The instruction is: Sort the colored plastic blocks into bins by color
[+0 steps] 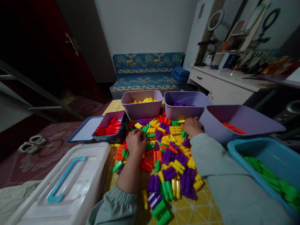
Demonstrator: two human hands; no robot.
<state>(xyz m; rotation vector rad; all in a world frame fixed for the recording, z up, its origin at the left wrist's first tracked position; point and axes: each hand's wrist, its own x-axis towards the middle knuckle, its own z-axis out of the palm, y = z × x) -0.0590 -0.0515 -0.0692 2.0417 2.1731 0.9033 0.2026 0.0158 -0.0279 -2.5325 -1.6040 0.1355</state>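
Observation:
A heap of bullet-shaped plastic pieces (166, 153) in yellow, purple, red, orange and green covers the middle of the table. My left hand (136, 142) is over the heap's left side, fingers curled down. A purple piece (142, 135) shows at its fingertips. At the far right of the heap, my right hand (193, 125) is closed low beside a lilac bin; its fingertips and anything in them are hidden. Yellow pieces fill part of the left lilac bin (142, 112), purple ones the middle lilac bin (184, 112), orange-red ones the right lilac bin (217, 125).
A blue bin (243, 148) with green pieces stands at right. On the left are a dark tin (120, 134) of red pieces, its lid (85, 129), and a white box lid with a blue handle (63, 179). The tablecloth (187, 212) is yellow. A blue sofa (147, 76) stands behind.

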